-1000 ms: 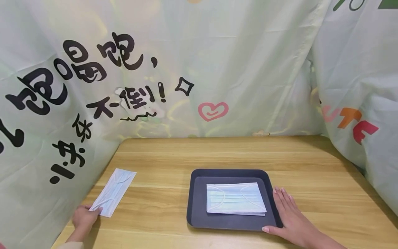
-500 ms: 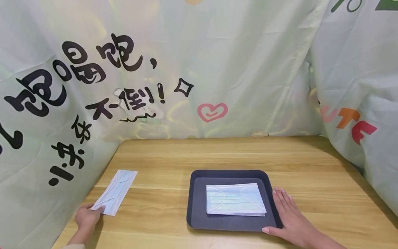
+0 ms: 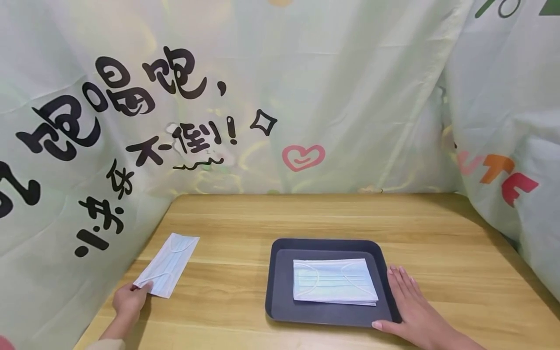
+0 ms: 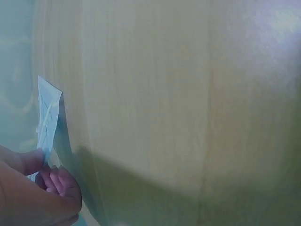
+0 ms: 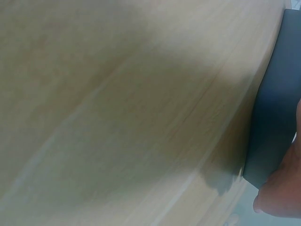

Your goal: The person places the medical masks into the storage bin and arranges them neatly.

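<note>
Between thumb and fingers my left hand (image 3: 130,302) pinches the near end of a pale blue face mask (image 3: 168,265) with white ear loops. In the left wrist view this mask (image 4: 48,115) stands out past the thumb and casts a shadow on the wood. A dark grey tray (image 3: 280,313) holds a small stack of similar masks (image 3: 334,280), lying flat with the loops of the top one showing. Along the tray's right side lies my right hand (image 3: 413,306), its fingers straight and the thumb at the near right corner. The right wrist view shows the tray's outer wall (image 5: 277,103).
Everything is on a wooden table (image 3: 227,301). A printed cloth (image 3: 350,97) hangs behind it and down both sides, close to the left hand. Bare wood lies between the held mask and the tray.
My left hand has moved slightly to the right and away from me, carrying the mask. The right hand keeps its place at the tray. The head view has shifted a little.
</note>
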A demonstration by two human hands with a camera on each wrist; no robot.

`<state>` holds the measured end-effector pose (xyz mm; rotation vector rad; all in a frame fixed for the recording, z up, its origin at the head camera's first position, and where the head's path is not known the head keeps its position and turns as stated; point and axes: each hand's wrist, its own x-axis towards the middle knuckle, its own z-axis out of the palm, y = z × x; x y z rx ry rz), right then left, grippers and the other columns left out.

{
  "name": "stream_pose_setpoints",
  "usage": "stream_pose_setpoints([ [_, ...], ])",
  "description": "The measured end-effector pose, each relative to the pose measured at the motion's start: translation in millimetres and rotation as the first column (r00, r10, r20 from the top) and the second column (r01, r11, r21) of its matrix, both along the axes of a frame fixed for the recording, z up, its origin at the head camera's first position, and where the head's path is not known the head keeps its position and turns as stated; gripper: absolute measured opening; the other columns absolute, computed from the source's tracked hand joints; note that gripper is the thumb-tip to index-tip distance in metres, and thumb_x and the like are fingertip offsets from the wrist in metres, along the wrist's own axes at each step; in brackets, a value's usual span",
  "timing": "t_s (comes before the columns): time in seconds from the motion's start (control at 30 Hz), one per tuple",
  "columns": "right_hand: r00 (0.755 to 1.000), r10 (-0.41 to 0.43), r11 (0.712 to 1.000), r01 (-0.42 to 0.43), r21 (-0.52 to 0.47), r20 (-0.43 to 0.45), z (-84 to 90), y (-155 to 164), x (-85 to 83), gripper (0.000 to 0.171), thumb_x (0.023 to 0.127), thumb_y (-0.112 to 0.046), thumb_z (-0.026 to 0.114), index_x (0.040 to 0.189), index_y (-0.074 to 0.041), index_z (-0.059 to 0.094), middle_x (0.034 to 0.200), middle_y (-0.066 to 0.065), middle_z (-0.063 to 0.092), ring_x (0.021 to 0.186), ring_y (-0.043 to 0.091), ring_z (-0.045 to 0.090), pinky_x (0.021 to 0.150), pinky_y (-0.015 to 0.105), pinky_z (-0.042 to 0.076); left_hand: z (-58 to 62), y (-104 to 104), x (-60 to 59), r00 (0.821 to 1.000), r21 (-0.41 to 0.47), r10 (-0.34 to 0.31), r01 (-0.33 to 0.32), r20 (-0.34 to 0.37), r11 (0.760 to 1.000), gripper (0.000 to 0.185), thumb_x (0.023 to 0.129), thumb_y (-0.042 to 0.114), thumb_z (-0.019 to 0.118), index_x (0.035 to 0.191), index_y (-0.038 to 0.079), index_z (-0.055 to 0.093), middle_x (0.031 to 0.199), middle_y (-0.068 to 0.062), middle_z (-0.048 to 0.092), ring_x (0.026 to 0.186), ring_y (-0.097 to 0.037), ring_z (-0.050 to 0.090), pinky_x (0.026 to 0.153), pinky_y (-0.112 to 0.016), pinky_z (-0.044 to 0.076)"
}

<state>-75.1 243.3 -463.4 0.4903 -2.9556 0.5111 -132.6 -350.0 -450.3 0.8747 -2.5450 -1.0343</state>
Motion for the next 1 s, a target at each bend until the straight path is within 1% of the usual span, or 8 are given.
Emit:
stream_pose_setpoints([
  [0.17,1.000,-0.001,1.000,0.001,0.005,-0.013,0.2,-1,-0.9,0.109,0.075,-0.059,0.064,0.145,0.006,0.013,0.147,0.030,0.023,0.135,-0.001,-0.026,0.101,0.007,-0.023,4.0,-1,-2.0,0.998,-0.019,0.029,-0.030,-0.062,0.999,0.036,0.083,0.013,0.063,0.098,-0.019,0.058,0.069,-0.021,0.057,0.063,-0.021,0.047,0.059,-0.026,0.035],
  [0.37,0.999,0.008,1.000,-0.008,0.009,-0.038,-0.2,-2,-1.4,0.109,0.076,-0.059,0.064,0.146,0.004,0.011,0.148,0.030,0.023,0.137,0.002,-0.024,0.102,0.008,-0.023,13.8,2,-5.1,0.992,-0.025,0.045,-0.048,-0.121,0.999,0.035,0.086,0.016,0.063,0.101,-0.016,0.060,0.066,-0.012,0.058,0.059,-0.007,0.042,0.053,-0.017,0.035],
  [0.53,1.000,0.003,1.000,-0.003,0.005,-0.021,-2.8,0,-1.0,0.109,0.075,-0.058,0.065,0.145,0.007,0.013,0.146,0.031,0.024,0.134,-0.002,-0.027,0.100,0.008,-0.024,16.0,8,-8.8,0.980,-0.043,0.001,-0.009,-0.198,0.999,0.032,0.086,0.014,0.063,0.097,-0.016,0.061,0.071,-0.020,0.061,0.057,0.000,0.040,0.051,-0.012,0.033],
  [0.63,1.000,-0.006,1.000,0.006,-0.002,0.005,-3.7,0,-0.8,0.109,0.075,-0.059,0.064,0.145,0.007,0.013,0.146,0.032,0.024,0.131,-0.005,-0.029,0.099,0.007,-0.025,17.0,11,-10.2,0.976,-0.067,-0.028,0.014,-0.218,0.998,0.032,0.087,0.014,0.063,0.098,-0.016,0.062,0.076,-0.025,0.063,0.056,0.005,0.038,0.051,-0.009,0.032],
  [0.73,1.000,-0.008,1.000,0.008,-0.003,0.012,-3.8,0,-0.5,0.109,0.075,-0.059,0.064,0.145,0.006,0.011,0.147,0.031,0.023,0.131,-0.004,-0.029,0.099,0.008,-0.025,19.6,13,-11.1,0.974,-0.079,-0.039,0.021,-0.225,0.997,0.030,0.087,0.014,0.062,0.094,-0.015,0.063,0.071,-0.020,0.062,0.055,0.007,0.036,0.051,-0.010,0.032],
  [0.83,1.000,-0.007,1.000,0.007,-0.002,-0.009,-2.8,0,0.0,0.109,0.075,-0.059,0.064,0.146,0.006,0.012,0.147,0.031,0.023,0.134,-0.001,-0.027,0.101,0.008,-0.024,23.8,14,-13.3,0.969,-0.094,-0.046,0.024,-0.244,0.995,0.027,0.086,0.015,0.063,0.088,-0.012,0.063,0.065,-0.009,0.060,0.054,0.008,0.035,0.051,-0.011,0.032],
  [0.87,1.000,-0.008,1.000,0.008,-0.001,-0.012,-2.3,0,0.2,0.109,0.075,-0.059,0.064,0.146,0.006,0.012,0.147,0.031,0.023,0.135,-0.001,-0.027,0.101,0.008,-0.024,25.4,16,-14.0,0.964,-0.099,-0.052,0.027,-0.259,0.995,0.025,0.086,0.014,0.063,0.085,-0.011,0.063,0.064,-0.008,0.059,0.054,0.008,0.035,0.051,-0.011,0.032],
  [1.0,1.000,-0.008,1.000,0.008,-0.007,-0.011,-2.8,0,1.2,0.110,0.075,-0.059,0.065,0.146,0.006,0.011,0.147,0.031,0.022,0.134,-0.001,-0.027,0.101,0.008,-0.024,30.6,22,-15.8,0.935,-0.144,-0.094,0.047,-0.342,0.988,0.020,0.085,0.009,0.062,0.083,-0.011,0.062,0.072,-0.023,0.063,0.056,0.017,0.033,0.052,-0.005,0.031],
])
